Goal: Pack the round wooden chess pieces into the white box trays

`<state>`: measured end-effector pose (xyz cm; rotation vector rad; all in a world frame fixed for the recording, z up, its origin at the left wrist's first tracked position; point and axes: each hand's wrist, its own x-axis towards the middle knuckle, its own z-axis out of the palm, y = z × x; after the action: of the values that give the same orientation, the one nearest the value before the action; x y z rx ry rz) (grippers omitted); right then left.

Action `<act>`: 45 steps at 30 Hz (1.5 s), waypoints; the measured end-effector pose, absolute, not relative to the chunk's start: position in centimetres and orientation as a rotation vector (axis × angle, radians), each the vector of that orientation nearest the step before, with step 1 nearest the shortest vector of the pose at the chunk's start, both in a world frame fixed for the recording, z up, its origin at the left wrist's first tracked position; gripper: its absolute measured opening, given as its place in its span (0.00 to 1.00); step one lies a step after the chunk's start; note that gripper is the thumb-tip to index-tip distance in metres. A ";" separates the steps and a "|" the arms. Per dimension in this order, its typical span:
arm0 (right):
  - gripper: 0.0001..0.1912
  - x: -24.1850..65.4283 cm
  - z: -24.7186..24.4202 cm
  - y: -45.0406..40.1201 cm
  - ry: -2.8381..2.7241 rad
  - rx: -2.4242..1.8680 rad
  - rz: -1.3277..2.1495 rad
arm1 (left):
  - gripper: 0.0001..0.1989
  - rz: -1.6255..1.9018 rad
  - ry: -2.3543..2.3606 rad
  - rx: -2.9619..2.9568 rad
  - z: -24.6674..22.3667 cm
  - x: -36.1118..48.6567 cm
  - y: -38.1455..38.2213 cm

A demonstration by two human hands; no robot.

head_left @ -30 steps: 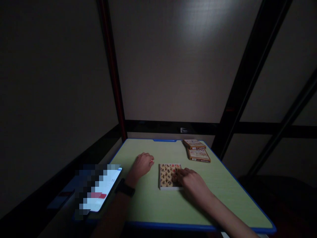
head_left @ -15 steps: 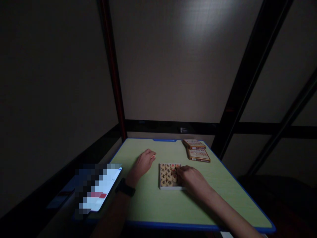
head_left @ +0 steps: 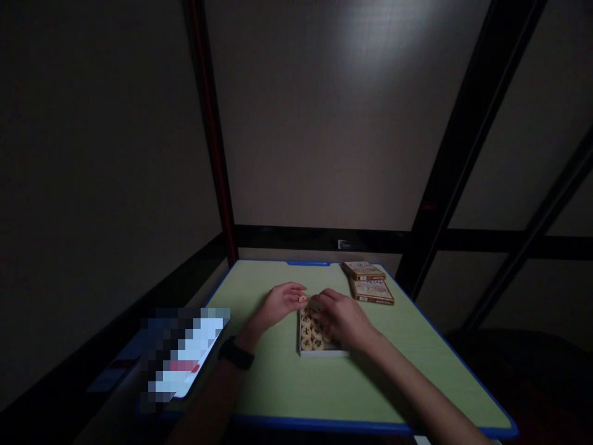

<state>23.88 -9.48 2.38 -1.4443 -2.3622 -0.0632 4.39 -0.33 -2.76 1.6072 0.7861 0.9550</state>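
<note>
Between the fingertips of my left hand is a small round xiangqi piece with a red mark. A dark watch band circles my left wrist. My right hand hovers over a shallow white box, its bent fingers close to the left fingertips. Whether the right fingers hold anything is hidden. Rows of pale round xiangqi pieces with black characters lie in the box's left part; my right hand covers the upper right part.
Two flat printed boxes are stacked askew at the table's far right. A lit tablet-like screen, partly blurred out, lies at the left edge. The green table has a blue rim, with a wall behind it.
My left hand has moved right with the piece, up to the box's far left corner. The right hand has shifted left and away from me, toward the left fingertips.
</note>
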 end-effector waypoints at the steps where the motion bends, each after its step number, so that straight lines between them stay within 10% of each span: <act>1: 0.16 23.4 2.2 -9.2 -2.352 -1.422 -0.066 | 0.24 0.954 0.758 1.562 -2.7 4.4 -0.3; 14: 0.12 24.9 0.4 -8.8 -2.262 -1.231 0.016 | 0.25 0.865 0.739 1.637 -2.2 4.5 -0.8; 24: 0.07 29.0 -0.8 -10.7 -2.361 -1.162 0.252 | 0.14 0.505 1.924 2.530 -1.1 1.6 -0.7; 45: 0.16 28.1 1.2 -10.8 -2.390 -1.521 0.211 | 0.17 0.299 1.892 2.486 -1.4 1.4 -0.6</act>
<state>28.11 -10.77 1.22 -1.5215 -2.3904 0.2111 1.37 -0.56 -1.44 2.4864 1.8916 0.2989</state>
